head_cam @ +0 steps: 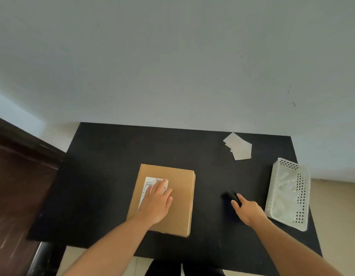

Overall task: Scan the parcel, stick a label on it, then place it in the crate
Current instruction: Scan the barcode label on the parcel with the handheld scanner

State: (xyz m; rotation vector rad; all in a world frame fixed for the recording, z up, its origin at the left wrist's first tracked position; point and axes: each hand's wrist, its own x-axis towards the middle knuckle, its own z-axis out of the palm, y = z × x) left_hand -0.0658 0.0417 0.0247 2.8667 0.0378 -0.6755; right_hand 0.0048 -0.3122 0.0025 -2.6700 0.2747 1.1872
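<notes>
parcel (168,200) under flat left hand (155,204)

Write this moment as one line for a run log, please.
left hand flat on parcel, over its printed label | right hand on black scanner | crate right, no parcel inside | loose labels behind

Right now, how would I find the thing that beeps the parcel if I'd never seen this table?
Start at the black table and go to the white holey crate at its right edge. Just left of the crate, the right hand rests on a small dark scanner. It is the only black thing there; the cardboard parcel is brown and the loose labels are pale.
</notes>
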